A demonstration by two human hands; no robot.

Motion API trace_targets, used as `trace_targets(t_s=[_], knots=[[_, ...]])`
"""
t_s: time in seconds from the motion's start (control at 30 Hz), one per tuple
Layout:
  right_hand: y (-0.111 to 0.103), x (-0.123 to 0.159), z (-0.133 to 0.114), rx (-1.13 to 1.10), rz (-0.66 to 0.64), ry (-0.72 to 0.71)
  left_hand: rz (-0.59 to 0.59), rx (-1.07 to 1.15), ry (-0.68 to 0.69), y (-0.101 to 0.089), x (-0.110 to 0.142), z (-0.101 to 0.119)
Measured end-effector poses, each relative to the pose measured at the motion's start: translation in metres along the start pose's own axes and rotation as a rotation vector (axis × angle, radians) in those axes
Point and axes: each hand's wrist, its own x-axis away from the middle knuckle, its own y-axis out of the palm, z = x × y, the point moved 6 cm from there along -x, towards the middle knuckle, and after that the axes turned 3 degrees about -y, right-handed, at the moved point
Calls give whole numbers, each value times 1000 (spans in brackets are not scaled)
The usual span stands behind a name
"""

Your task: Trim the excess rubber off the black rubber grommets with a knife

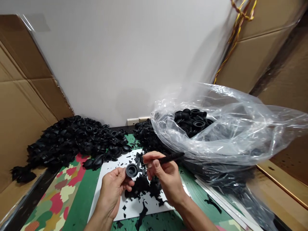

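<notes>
Between the thumb and fingers of my left hand (112,187) is a round black rubber boot (132,170), its ringed opening turned up toward me. My right hand (165,179) grips a slim black pen-shaped tool (171,158). The tool's back end points up and right; its front end, near the rubber boot, is too small to make out. Whether it touches the boot I cannot tell. Under both hands lies a white sheet (106,179) strewn with black rubber scraps (138,187).
A heap of black rubber parts (79,138) lies at the left. To the right, a clear plastic bag (231,144) holds ribbed rubber boots (192,120). Cardboard walls (26,80) stand at both sides. Twisted wires (234,40) hang at the upper right. Beneath is a green tabletop (80,199).
</notes>
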Motion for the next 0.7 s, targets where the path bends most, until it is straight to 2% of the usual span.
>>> trace_targets(t_s=[0.1,0.17,0.4,0.57,0.7], knots=[[5,4,-7,118,-100,-116,-12,19,9,0,0,-1],[8,6,-5,172,-119,-144,-26,37,2,2,1,-3],[11,7,1,178,-81,-107,-71,102,-22,4,3,-5],[10,7,-6,339,-85,-171,-57,176,-63,0,-1,-7],[11,7,-6,348,-69,-199,-75,224,-91,-2,-3,-10]])
